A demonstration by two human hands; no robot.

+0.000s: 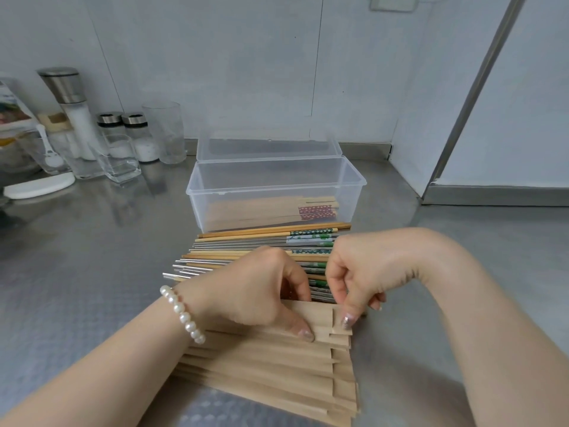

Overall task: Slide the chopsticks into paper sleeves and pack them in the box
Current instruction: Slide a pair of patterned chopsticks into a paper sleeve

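A fanned stack of brown paper sleeves lies on the steel counter close to me. My left hand presses on the top sleeve with the thumb near its open end. My right hand pinches that sleeve's open end between thumb and fingers. Behind my hands lies a row of loose chopsticks, wooden and metal, some with green patterned ends. Farther back stands a clear plastic box with its lid up; several sleeved chopsticks lie inside.
Jars, glasses and a tall grinder crowd the back left of the counter, with a white lid lying in front of them. A wall corner with a metal strip rises at the right.
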